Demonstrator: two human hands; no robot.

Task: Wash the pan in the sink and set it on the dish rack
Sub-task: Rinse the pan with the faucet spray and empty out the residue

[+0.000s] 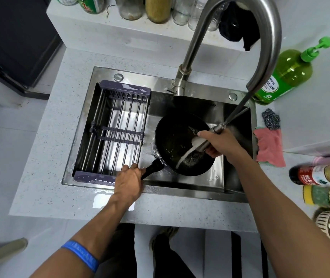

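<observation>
A black pan [175, 137] lies tilted in the steel sink [182, 190], its bowl facing up. My left hand [129, 180] grips the pan's black handle at the sink's front edge. My right hand [218, 142] holds the pull-out sprayer head [201, 143] of the faucet [268, 29] over the pan. A white stream of water runs from the sprayer into the pan's lower part, where it bubbles. The dish rack [116, 129], with metal bars and purple-grey ends, spans the left half of the sink and holds nothing.
A green soap bottle [286, 73] stands at the back right. A steel scourer [271, 119] and a pink cloth [270, 147] lie right of the sink. Bottles and sponges [318, 194] crowd the right counter; jars [157, 9] line the back ledge.
</observation>
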